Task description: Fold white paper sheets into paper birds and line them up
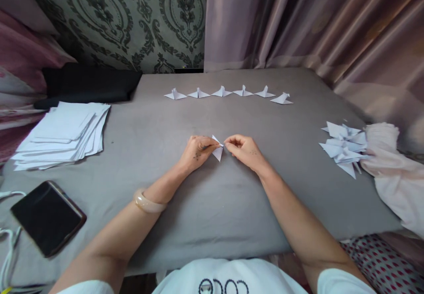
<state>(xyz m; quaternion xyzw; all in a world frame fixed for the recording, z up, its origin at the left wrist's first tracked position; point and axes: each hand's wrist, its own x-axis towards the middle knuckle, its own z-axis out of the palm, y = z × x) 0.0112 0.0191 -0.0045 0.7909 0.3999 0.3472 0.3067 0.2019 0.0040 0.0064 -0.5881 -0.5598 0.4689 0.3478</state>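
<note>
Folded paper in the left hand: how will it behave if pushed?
Probably very light: the paper looks small, and the left hand holds it with just the fingertips. The thin points jutting past those fingers would likely bend easily. Unlikely to roll, given the flat, angular outline.

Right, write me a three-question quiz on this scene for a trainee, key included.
1. Count: how many folded white birds stand in the row along the far side of the table?
2. Short answer: which arm wears the pale bangle?
3. Multiple choice: what do the fingers of the left hand pinch?
a) the flat black device
b) a small folded paper
c) a white cable

Key:
1. Six.
2. The left arm.
3. b.
</note>
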